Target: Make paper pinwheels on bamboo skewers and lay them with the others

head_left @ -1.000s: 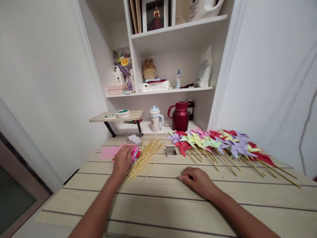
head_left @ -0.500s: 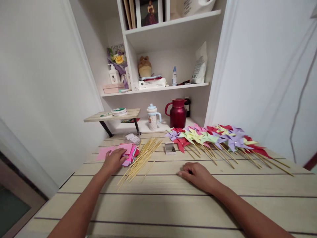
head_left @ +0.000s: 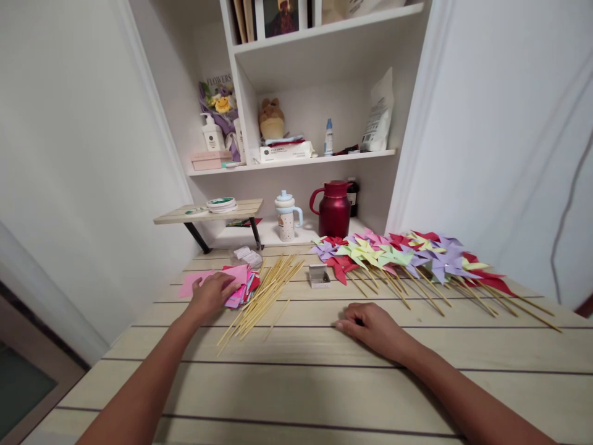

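The pink paper (head_left: 239, 273) lay beside the sticks (head_left: 271, 290), probably light, limp and easily creased, best taken by an edge; the left hand (head_left: 211, 293) rested over it, grip unclear; the right hand (head_left: 370, 324) lay loosely curled on the table (head_left: 296, 395)

Worn on the head, one camera is looking forward and down from above the worktop's (head_left: 287, 395) near side, showing the left hand (head_left: 210, 295) and right hand (head_left: 373, 324) nearer than the far edge, and facing white shelving (head_left: 315, 68) beyond.
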`<move>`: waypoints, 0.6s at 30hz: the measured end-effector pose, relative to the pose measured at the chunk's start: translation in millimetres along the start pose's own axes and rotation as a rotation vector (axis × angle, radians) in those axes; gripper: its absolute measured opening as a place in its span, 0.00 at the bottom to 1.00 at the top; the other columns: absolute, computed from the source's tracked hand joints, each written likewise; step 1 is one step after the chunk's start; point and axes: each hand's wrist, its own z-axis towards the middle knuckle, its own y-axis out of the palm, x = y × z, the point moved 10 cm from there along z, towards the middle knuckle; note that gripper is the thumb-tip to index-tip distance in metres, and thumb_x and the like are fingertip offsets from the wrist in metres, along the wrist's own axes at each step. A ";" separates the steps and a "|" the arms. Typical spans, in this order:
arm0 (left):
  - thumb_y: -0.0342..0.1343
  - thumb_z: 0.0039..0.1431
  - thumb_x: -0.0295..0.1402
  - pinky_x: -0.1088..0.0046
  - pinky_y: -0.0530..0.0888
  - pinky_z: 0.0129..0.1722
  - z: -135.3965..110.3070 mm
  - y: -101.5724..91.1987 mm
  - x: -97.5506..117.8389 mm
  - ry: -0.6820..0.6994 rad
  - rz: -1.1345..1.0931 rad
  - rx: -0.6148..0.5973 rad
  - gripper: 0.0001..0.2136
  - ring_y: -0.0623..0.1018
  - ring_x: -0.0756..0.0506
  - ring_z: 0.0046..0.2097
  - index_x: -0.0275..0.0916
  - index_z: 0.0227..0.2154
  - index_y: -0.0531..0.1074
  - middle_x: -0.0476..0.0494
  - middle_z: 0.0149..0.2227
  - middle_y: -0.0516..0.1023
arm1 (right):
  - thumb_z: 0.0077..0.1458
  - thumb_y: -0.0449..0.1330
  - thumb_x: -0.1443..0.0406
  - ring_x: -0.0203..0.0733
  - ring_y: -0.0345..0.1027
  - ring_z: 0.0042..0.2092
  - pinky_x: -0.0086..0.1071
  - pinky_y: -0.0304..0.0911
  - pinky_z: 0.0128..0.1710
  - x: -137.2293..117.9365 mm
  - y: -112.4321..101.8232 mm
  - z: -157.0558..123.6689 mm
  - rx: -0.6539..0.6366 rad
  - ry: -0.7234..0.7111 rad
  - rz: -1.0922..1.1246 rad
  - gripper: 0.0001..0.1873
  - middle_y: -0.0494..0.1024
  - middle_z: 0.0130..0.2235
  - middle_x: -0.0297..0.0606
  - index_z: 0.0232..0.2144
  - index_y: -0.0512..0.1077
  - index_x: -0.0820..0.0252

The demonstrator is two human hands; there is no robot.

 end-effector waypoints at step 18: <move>0.55 0.63 0.38 0.56 0.75 0.46 8.7 -2.7 -4.4 -0.236 0.023 0.011 0.17 0.76 0.42 0.49 0.38 0.52 0.69 0.39 0.53 0.72 | 0.57 0.57 0.54 0.38 0.63 0.28 0.30 0.51 0.28 -4.4 -4.7 -1.7 -0.004 0.002 0.019 0.20 0.72 0.25 0.33 0.18 0.62 0.58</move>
